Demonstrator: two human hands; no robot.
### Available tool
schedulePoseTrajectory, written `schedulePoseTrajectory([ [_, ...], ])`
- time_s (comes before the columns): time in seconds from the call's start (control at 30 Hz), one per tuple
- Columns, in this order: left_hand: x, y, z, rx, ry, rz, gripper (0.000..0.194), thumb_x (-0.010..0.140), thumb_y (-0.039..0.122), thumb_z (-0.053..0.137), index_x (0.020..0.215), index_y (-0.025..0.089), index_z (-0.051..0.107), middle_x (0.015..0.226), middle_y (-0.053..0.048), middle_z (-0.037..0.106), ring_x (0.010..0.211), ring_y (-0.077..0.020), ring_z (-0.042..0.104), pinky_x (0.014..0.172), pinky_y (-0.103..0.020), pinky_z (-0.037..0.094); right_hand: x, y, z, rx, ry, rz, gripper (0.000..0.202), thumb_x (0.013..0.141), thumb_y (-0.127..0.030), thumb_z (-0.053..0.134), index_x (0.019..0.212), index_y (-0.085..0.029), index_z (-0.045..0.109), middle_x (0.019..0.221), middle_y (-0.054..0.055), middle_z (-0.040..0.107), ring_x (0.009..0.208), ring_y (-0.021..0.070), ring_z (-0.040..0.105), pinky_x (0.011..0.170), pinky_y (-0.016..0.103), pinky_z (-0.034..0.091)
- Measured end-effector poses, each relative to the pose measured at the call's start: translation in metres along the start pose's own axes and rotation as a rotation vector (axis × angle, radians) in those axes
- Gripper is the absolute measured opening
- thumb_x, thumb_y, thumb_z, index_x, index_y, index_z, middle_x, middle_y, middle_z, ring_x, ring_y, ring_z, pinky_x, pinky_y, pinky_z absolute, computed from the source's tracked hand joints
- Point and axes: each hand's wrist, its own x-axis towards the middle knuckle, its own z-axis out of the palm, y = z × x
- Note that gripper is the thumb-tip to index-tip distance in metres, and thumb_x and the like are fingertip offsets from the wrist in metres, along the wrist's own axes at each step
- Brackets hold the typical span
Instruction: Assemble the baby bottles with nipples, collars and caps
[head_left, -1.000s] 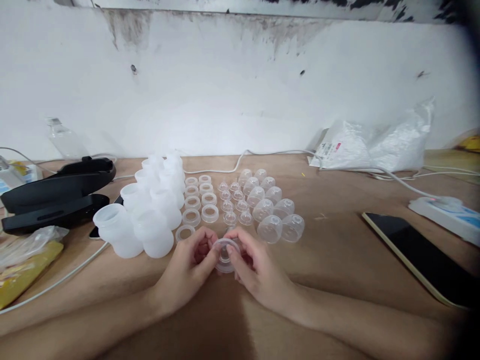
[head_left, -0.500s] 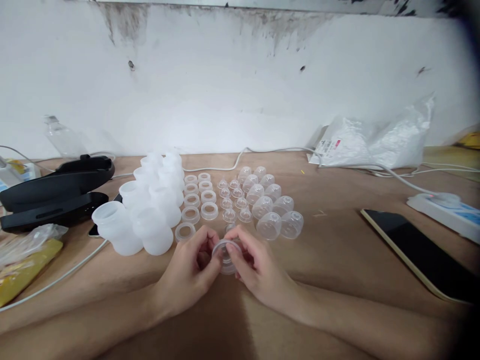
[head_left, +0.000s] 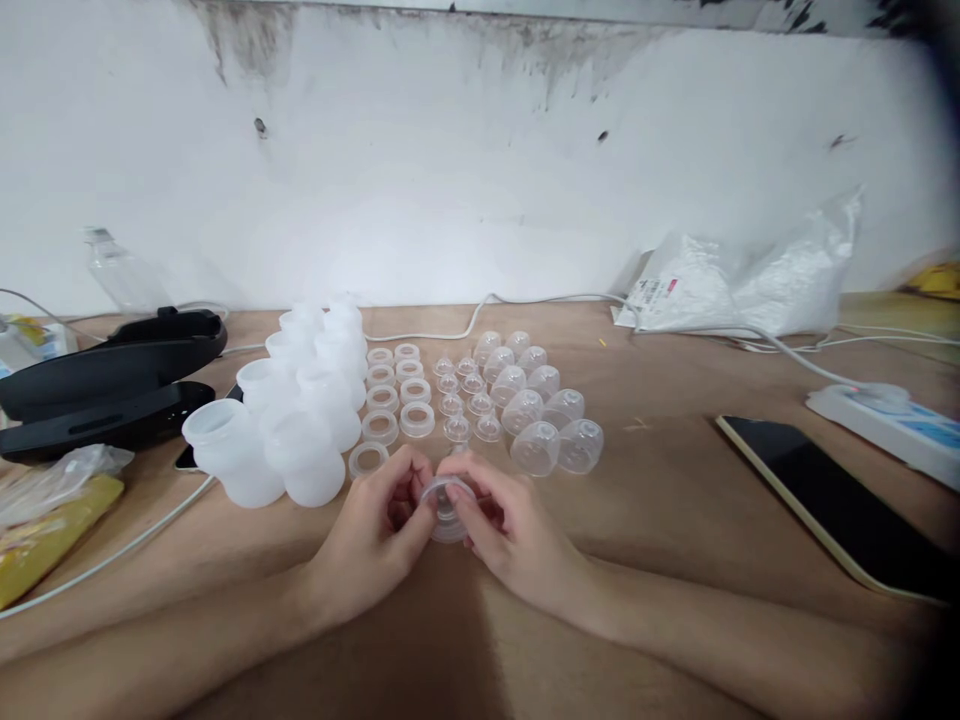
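Between my two hands is a clear ring with a clear nipple-like piece (head_left: 448,512) in its opening. My left hand (head_left: 382,530) pinches its left side, and my right hand (head_left: 506,520) grips the right side with the thumb on the rim. Beyond my hands stand rows of clear rings (head_left: 380,428), small clear domed pieces (head_left: 457,429) and larger clear caps (head_left: 535,449). Frosted white bottles (head_left: 305,460) are grouped to the left of the rings. My fingers hide part of the held piece and of the nearest small domed piece.
Black cases (head_left: 112,370), a plastic bottle (head_left: 124,275) and a yellow packet (head_left: 56,530) lie left. A phone (head_left: 832,500), a power strip (head_left: 892,425) and plastic bags (head_left: 742,285) are on the right. A white cable (head_left: 480,312) runs along the wall.
The hands and held ring have shifted very slightly left, and the ring looks tilted a little differently. Both hands keep their hold; the view has moved slightly.
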Motion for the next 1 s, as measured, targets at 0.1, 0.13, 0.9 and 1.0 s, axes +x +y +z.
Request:
schedulePoseTrajectory([
  [0.1, 0.0025, -0.0008, 0.0001, 0.008, 0.009, -0.006, 0.011, 0.084, 0.023, 0.043, 0.074, 0.018, 0.041, 0.063, 0.005, 0.039, 0.056, -0.0084, 0.035, 0.049, -0.02, 0.031, 0.0015, 0.001, 0.0001, -0.014, 0.0, 0.013, 0.015, 0.089, -0.025, 0.036, 0.091, -0.019, 0.049, 0.071, -0.002, 0.049, 0.052, 0.0064, 0.044, 0.048, 0.019, 0.036],
  [0.13, 0.0032, -0.001, 0.0, -0.02, 0.003, -0.016, 0.011, 0.084, 0.023, 0.043, 0.074, 0.017, 0.041, 0.063, 0.005, 0.039, 0.056, -0.0083, 0.035, 0.05, -0.02, 0.031, 0.0016, 0.0011, 0.0, -0.009, 0.001, 0.016, 0.014, 0.088, -0.025, 0.036, 0.091, -0.019, 0.048, 0.068, -0.003, 0.048, 0.051, 0.0062, 0.044, 0.047, 0.019, 0.036],
  [0.9, 0.0065, -0.0046, -0.0003, -0.21, -0.028, -0.112, 0.012, 0.081, 0.021, 0.051, 0.087, 0.018, 0.042, 0.07, 0.003, 0.052, 0.061, -0.0087, 0.048, 0.052, -0.019, 0.038, -0.0003, 0.0016, 0.0009, 0.029, -0.004, 0.072, 0.014, 0.084, -0.02, 0.042, 0.098, -0.021, 0.044, 0.061, -0.006, 0.049, 0.038, 0.0028, 0.042, 0.036, 0.016, 0.033],
  [1.0, 0.0037, -0.0026, -0.0005, -0.229, -0.001, -0.076, 0.011, 0.083, 0.025, 0.048, 0.089, 0.019, 0.04, 0.075, 0.002, 0.051, 0.061, -0.0084, 0.048, 0.051, -0.018, 0.039, -0.0017, 0.0006, 0.0013, 0.137, 0.02, 0.063, 0.019, 0.087, -0.03, 0.041, 0.104, -0.021, 0.041, 0.068, -0.004, 0.052, 0.039, 0.0029, 0.046, 0.035, 0.015, 0.033],
])
